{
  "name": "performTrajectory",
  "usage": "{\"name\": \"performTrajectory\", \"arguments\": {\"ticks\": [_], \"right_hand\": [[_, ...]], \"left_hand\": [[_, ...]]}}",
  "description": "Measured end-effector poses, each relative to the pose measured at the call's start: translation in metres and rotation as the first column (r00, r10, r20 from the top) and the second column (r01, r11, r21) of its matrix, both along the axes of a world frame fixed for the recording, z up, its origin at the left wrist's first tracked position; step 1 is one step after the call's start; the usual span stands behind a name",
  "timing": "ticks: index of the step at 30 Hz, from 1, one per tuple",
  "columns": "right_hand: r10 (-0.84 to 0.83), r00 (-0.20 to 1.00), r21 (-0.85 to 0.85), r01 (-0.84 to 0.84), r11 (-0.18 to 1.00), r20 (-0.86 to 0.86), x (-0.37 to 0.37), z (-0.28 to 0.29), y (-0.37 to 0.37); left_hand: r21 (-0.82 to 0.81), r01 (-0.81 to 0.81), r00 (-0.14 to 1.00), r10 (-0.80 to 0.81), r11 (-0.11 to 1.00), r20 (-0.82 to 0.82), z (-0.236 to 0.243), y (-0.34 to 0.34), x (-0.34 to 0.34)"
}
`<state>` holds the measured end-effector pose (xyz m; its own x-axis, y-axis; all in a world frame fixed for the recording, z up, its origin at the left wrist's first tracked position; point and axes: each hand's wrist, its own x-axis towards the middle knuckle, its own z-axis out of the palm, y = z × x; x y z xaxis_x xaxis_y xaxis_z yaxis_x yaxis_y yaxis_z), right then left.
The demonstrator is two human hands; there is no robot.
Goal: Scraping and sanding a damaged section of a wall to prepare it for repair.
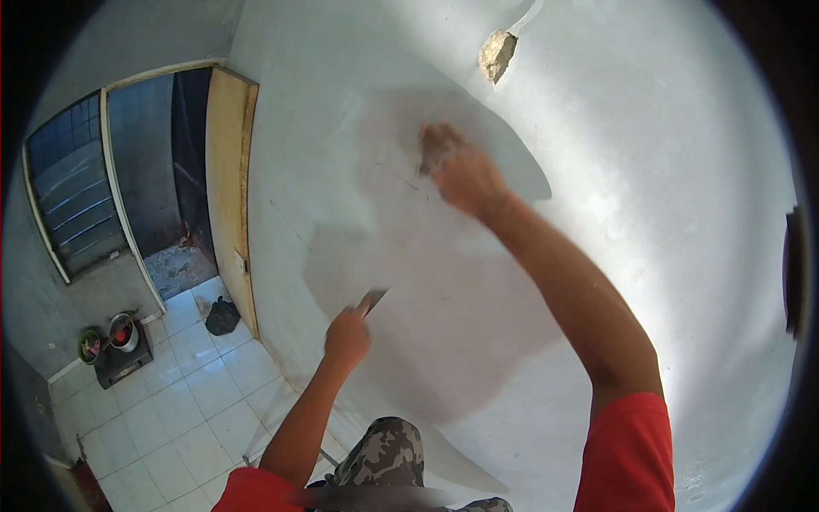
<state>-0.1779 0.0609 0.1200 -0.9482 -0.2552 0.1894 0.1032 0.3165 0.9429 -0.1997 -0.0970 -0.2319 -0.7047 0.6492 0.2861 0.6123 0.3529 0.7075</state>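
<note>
My left hand (pixel 347 337), low against the grey plastered wall (pixel 281 188), grips a scraper (pixel 375 299) whose flat blade points up and to the right. Higher up, my right hand (pixel 465 175) is at the wall's surface, its fingers smeared by motion; whether they hold anything is unclear. Thin dark marks show on the wall just below that hand. Above and to the right of it is a ragged hole (pixel 496 55) in the plaster. A shadow of my body covers much of the wall around both hands.
An open wooden door (pixel 229 196) stands at left, beside a doorway and louvred window (pixel 78 200). On the tiled floor (pixel 179 418) are a black bag (pixel 222 317), a pot (pixel 124 334) and a green container (pixel 90 348). My camouflage-clad knee and metal bars are below. A dark object (pixel 792 273) edges the right.
</note>
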Motion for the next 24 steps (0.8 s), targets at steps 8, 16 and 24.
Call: {"name": "performTrajectory", "arguments": {"ticks": [8, 16, 24], "right_hand": [[-0.095, 0.882, -0.154, 0.025, 0.988, -0.462, -0.016, 0.160, 0.027], [-0.227, 0.875, -0.093, 0.207, 0.974, -0.427, -0.007, 0.102, 0.027], [0.165, 0.986, -0.132, -0.168, 0.977, -0.040, 0.050, -0.038, 0.043]], "left_hand": [[-0.488, -0.162, 0.921, 0.309, 0.858, 0.238, -0.309, -0.227, 0.067], [-0.864, 0.318, 0.873, 0.234, 0.391, 0.427, -0.407, -0.364, 0.163], [-0.736, -0.006, 0.884, 0.348, 0.677, 0.313, -0.406, -0.347, 0.148]]}}
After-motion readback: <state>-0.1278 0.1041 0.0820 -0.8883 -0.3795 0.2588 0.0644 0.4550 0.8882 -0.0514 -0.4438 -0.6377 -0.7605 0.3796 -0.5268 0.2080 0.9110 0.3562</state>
